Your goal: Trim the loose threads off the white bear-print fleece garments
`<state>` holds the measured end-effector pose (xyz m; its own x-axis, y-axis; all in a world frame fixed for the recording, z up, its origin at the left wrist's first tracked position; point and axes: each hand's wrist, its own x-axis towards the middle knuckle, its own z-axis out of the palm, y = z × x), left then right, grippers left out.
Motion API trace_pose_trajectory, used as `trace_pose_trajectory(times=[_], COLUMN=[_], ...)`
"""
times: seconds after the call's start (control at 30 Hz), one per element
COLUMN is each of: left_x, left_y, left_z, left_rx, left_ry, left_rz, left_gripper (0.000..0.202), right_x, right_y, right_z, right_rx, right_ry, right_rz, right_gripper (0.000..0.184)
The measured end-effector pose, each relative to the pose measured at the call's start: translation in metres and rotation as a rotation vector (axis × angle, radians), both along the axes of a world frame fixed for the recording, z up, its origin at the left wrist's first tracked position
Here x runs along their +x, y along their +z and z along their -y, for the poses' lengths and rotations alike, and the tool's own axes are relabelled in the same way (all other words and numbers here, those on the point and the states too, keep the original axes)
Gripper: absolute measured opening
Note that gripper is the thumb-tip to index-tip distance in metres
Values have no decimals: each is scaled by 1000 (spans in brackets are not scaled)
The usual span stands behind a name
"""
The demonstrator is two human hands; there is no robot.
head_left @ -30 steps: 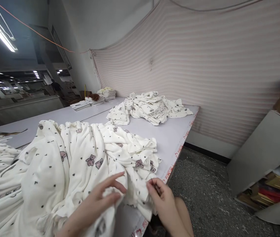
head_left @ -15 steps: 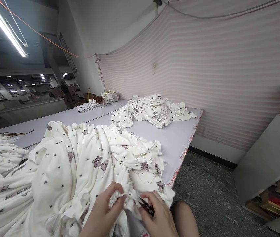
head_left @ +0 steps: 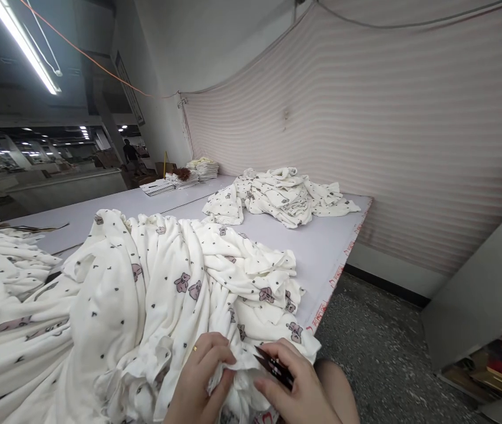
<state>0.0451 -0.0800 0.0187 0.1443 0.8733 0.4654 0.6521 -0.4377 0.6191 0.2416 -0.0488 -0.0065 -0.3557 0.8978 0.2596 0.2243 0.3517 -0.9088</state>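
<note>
A heap of white garments (head_left: 162, 277) printed with bears and small dark marks covers the near part of the table. At its front edge my left hand (head_left: 204, 377) is closed, pinching a ruffled edge of the white fabric (head_left: 244, 360) between thumb and fingers. My right hand (head_left: 297, 383), just to the right, is closed around small dark thread snips (head_left: 274, 366). The snips' pointed blades face up and left, beside the held fabric. I cannot tell whether the blades touch it. Part of the fabric is hidden behind my left fingers.
Another pile of printed garments (head_left: 277, 197) lies farther back on the pale table (head_left: 317, 247). Folded stacks (head_left: 202, 169) stand at the far end. A grey cabinet (head_left: 481, 306) stands right, across the dark floor. One person (head_left: 131, 154) is in the distance.
My left fingers have closed further over the fabric edge. My right hand has turned a little, and more of the snips shows. The whole view has shifted slightly.
</note>
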Motion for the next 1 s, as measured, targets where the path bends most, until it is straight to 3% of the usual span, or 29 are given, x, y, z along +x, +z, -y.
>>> trace_pose_trajectory(times=[0.1, 0.23, 0.3, 0.4, 0.5, 0.63, 0.7, 0.77, 0.87, 1.0], left_x=[2, 6, 8, 9, 9, 12, 13, 14, 14, 11], left_y=[-4, -10, -10, -7, -4, -7, -10, -12, -10, -7], left_z=[0, 1, 0, -3, -5, -7, -6, -6, -7, -9], left_rx=[9, 10, -64, -241, -355, -374, -377, -385, -403, -446], left_ry=[-25, 40, 84, 120, 170, 147, 177, 190, 169, 212], left_rz=[-27, 51, 110, 193, 256, 312, 323, 326, 329, 357], left_gripper=[11, 10, 14, 21, 21, 22, 21, 22, 23, 23], right_x=[0, -10, -14, -16, -21, -31, -36, -38, -36, -23], right_y=[4, 4, 3, 2, 2, -2, -4, -3, 0, 0], right_z=[3, 2, 0, 0, 1, -1, -4, -7, -11, -11], right_rx=[-16, 45, 72, 67, 78, 125, 81, 13, -91, -129], right_ry=[18, 15, -45, -107, -51, -56, -97, -114, -85, -7], right_rz=[34, 77, 25, -54, -65, 17, 26, 9, -66, -47], right_gripper=[50, 21, 16, 13, 14, 22, 12, 18, 24, 15])
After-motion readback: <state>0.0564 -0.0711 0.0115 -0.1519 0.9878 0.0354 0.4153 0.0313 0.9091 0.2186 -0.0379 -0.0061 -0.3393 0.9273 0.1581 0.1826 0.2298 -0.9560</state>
